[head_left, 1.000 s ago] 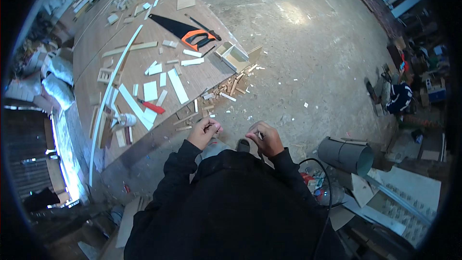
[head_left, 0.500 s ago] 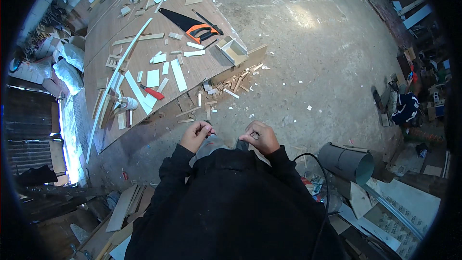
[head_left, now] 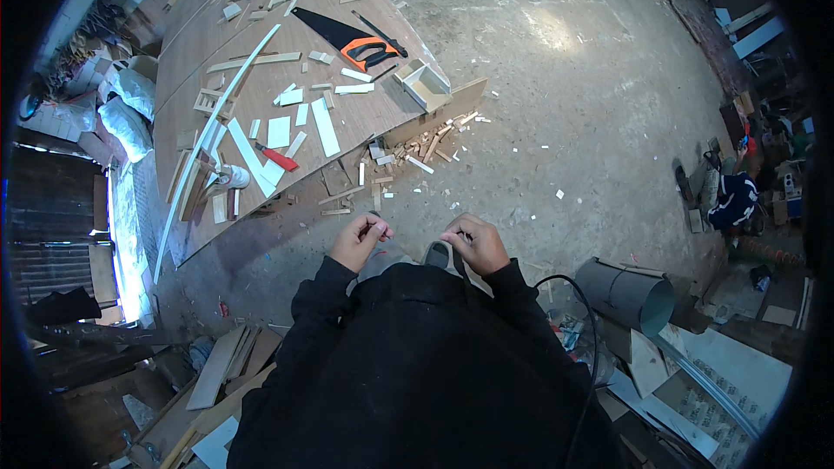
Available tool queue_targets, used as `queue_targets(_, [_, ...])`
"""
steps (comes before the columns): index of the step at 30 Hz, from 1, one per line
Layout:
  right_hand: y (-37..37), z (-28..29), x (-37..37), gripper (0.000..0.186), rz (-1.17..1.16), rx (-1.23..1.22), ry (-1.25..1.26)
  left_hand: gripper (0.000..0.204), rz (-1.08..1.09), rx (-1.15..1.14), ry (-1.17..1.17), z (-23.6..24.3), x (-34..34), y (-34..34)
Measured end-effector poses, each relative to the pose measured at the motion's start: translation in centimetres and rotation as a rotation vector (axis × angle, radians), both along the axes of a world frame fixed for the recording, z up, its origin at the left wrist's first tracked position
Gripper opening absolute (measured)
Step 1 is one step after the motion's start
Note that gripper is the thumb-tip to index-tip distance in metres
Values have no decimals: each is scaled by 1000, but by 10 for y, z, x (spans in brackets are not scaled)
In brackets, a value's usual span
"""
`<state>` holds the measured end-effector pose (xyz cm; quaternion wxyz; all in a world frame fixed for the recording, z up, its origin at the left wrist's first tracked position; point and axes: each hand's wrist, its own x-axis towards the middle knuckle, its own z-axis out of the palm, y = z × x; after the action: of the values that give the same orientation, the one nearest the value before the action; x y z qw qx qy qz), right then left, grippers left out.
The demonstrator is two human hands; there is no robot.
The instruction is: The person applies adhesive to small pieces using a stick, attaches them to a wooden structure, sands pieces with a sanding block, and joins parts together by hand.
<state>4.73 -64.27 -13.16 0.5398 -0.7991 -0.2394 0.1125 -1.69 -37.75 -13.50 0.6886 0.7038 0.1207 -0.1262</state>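
In front of my body, above the floor, my left hand (head_left: 354,243) is closed with its fingers curled toward the thumb. Level with it, a short gap to the right, my right hand (head_left: 480,246) is closed in a pinch. Whatever either one holds is too small or hidden to make out. A dark strip (head_left: 470,280) hangs just below the right hand, against my clothing. Below and between the hands show my shoes (head_left: 440,254). Nearest to the left hand on the table are a red-handled knife (head_left: 278,158) and a small white jar (head_left: 233,176).
The wooden table (head_left: 252,87) holds an orange-and-black handsaw (head_left: 352,39), a long pale strip (head_left: 208,122), white offcuts and a small box (head_left: 424,85). Scraps (head_left: 434,139) lie on the floor beside it. At right are a grey cylinder (head_left: 625,291), a black cable (head_left: 593,330) and another person (head_left: 735,200).
The whole view has shifted slightly. Both hands stay closed at about the same height. More of the shoe below my right hand shows, and the dark strip under that hand has come into sight.
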Motion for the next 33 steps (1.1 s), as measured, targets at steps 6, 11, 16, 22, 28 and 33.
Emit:
queue_targets(6, [1,-7,1,18,-26,21,-16,18,-18,-4,-11,-1,6,0])
queue_targets(11, [0,-3,6,21,66,-36,-12,18,8,4,4,-2,3,1])
queue_targets(16, [3,-6,7,29,56,-50,-49,16,6,2,-76,-21,3,0])
queue_targets(22, [7,-1,13,19,60,-38,15,17,6,47,-44,-23,2,8])
queue_targets(28, [15,0,15,7,-2,41,83,16,176,130,30,-69,14,42])
queue_targets(33, [20,-4,26,14,81,-121,32,22,372,381,-114,-136,53,99])
